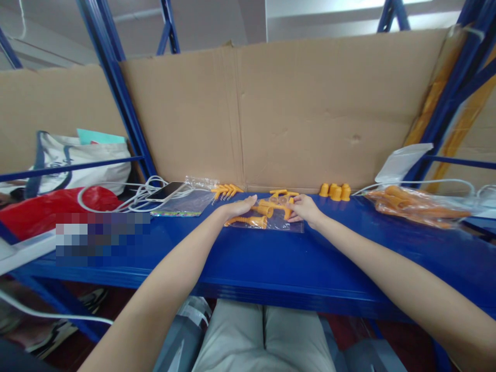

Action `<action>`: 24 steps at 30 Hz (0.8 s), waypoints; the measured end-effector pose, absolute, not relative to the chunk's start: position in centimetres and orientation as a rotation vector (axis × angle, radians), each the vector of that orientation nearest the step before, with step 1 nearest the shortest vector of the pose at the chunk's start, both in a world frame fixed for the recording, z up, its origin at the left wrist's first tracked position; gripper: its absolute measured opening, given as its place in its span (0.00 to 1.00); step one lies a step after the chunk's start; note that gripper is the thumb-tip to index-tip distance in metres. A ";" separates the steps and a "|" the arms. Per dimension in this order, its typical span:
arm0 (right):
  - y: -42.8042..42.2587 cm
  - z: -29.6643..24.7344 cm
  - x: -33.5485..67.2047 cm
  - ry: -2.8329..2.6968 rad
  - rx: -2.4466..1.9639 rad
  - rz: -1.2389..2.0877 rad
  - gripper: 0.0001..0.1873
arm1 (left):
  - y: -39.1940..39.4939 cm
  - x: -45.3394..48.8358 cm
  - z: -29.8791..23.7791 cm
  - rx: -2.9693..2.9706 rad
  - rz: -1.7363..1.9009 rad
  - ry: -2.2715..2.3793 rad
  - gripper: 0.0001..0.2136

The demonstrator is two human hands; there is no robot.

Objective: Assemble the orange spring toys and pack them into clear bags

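At the middle of the blue shelf, a clear plastic bag (284, 226) lies flat with orange plastic pieces on or in it; I cannot tell which. My left hand (239, 207) stretches over the left end of these pieces, its fingers partly hidden. Close to it are an orange ribbed tube (251, 222) and a shorter orange tube (265, 210). With fingers closed, my right hand (305, 208) pinches an orange plastic piece (288, 211) at the bag's right side. Just behind, orange T-shaped handles (278, 192) lie near the cardboard.
Several orange corkscrews (227, 192) lie left of my hands, beside another clear bag (182, 204), a phone (166, 191) and white cables (145, 190). Orange caps (335, 192) stand at right, before a filled bag of orange parts (414, 206). Cardboard (290, 113) walls the back.
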State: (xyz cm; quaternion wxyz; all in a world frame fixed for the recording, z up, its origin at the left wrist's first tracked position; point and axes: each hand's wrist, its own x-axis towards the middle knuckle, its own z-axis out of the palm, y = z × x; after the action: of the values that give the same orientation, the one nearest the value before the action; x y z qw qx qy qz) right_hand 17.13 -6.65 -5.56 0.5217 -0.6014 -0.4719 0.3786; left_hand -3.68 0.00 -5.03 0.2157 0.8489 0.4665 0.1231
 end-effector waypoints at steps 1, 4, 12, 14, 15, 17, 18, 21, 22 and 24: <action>-6.7 -5.6 17.0 -1.132 -1.450 0.928 0.11 | 0.0 -3.6 -5.0 2.348 0.320 1.285 0.35; -6.8 -5.6 16.7 -1.104 -1.483 0.969 0.13 | 0.1 -3.4 -5.0 2.336 0.289 1.268 0.35; -6.3 -6.4 16.4 -0.882 -1.284 1.090 0.13 | 0.6 -3.3 -5.5 2.358 0.292 1.259 0.35; -6.3 -6.7 16.5 -0.896 -1.274 1.105 0.13 | 0.7 -3.3 -5.6 2.357 0.292 1.275 0.35; -6.3 -6.8 16.5 -0.908 -1.274 1.112 0.13 | 0.6 -3.2 -5.6 2.357 0.293 1.285 0.35; -6.3 -6.9 16.6 -0.934 -1.271 1.129 0.13 | 0.4 -3.0 -5.4 2.367 0.296 1.317 0.33; -6.4 -6.9 16.6 -0.943 -1.266 1.136 0.13 | 0.3 -2.8 -5.2 2.380 0.287 1.336 0.32; -6.5 -6.7 16.5 -0.946 -1.256 1.136 0.12 | -0.3 -2.3 -4.7 2.434 0.205 1.382 0.30; -6.5 -6.7 16.5 -0.946 -1.255 1.133 0.13 | -0.5 -2.1 -4.6 2.453 0.166 1.384 0.30; -6.6 -6.6 16.4 -0.946 -1.256 1.125 0.13 | -0.7 -1.8 -4.6 2.494 0.103 1.368 0.30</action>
State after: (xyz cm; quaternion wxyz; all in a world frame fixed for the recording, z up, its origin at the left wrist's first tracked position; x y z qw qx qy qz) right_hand 16.40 -6.58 -6.57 0.5679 -0.5347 -0.4025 0.4791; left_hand -1.79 -0.65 -4.60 0.1470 0.8667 0.4753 0.0357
